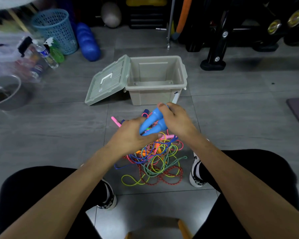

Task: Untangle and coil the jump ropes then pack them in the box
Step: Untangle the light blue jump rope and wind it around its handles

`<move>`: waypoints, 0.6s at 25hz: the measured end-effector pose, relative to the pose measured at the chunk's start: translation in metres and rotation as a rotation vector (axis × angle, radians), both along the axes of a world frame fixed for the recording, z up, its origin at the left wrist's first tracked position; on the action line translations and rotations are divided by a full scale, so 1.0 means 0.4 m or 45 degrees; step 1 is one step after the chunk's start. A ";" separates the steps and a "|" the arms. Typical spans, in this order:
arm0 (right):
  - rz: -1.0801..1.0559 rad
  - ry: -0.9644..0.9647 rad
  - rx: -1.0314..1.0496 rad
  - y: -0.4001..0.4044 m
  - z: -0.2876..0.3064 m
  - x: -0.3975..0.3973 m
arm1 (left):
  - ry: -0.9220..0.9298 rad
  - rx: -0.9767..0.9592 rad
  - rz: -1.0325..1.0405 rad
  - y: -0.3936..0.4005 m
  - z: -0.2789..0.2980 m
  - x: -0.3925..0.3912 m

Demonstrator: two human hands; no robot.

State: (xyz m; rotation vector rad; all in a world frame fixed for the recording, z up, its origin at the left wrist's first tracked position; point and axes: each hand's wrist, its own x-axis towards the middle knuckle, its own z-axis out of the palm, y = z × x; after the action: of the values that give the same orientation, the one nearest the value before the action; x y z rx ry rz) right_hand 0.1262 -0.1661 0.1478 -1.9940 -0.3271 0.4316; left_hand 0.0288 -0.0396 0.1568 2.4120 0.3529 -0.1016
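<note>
Both hands meet above the floor, closed round a pair of light blue handles (153,122). The left hand (131,133) comes in from the near left with its fingers curled over the lower, narrower ends of the handles; its thumb lies across their underside, pointing toward the right hand. The right hand (175,119) grips the upper ends, its fingers wrapped round the far side and the thumb tip showing on top, just past the rounded head of one handle. The two handles lie side by side between the hands, slanting from the right thumb down toward the left palm.

Directly beneath and just nearer than the fingers lies the tangle of ropes (155,161): yellow, pink, blue, green and red-speckled cords looped over one another on the grey tiled floor (59,126). A pink handle (116,121) pokes out just beyond the left knuckles, and a dark blue handle end (146,111) shows between the two hands on the far side. Another pink handle (167,136) sits just under the right wrist, near the left thumb tip.

Beyond the right fingertips, close but apart from them, stands the beige box (155,94), open. Its grey-green lid (107,81) with a white grip leans against the box's left side, past the left hand.

The tangle sits between the person's two shoes (196,173), well nearer than the fingers. Far off to the left stand a blue basket (55,30) and a water bottle (46,54).
</note>
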 end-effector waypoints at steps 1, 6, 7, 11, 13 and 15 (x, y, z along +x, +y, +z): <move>0.010 0.065 0.042 -0.002 0.002 0.003 | 0.053 -0.247 0.043 0.002 0.002 0.001; 0.127 0.192 0.285 -0.033 0.008 0.022 | 0.181 -1.210 0.378 0.044 0.050 -0.011; 0.145 0.128 0.351 -0.040 0.003 0.025 | 0.185 -1.326 0.385 0.061 0.064 -0.014; 0.247 -0.220 0.234 -0.045 -0.018 0.016 | 0.143 -1.490 0.420 0.087 0.078 -0.024; 0.329 -0.310 0.127 -0.030 -0.032 -0.012 | 0.077 -1.460 0.444 0.079 0.059 -0.017; 0.464 -0.369 0.034 -0.009 -0.049 -0.046 | 0.000 -1.407 0.516 0.071 0.041 -0.007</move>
State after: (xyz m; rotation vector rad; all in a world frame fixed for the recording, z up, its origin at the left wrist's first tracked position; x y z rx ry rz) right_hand 0.1079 -0.1695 0.1282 -1.9740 -0.8822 0.3602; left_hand 0.0259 -0.0113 0.1732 1.2264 0.5842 -0.0810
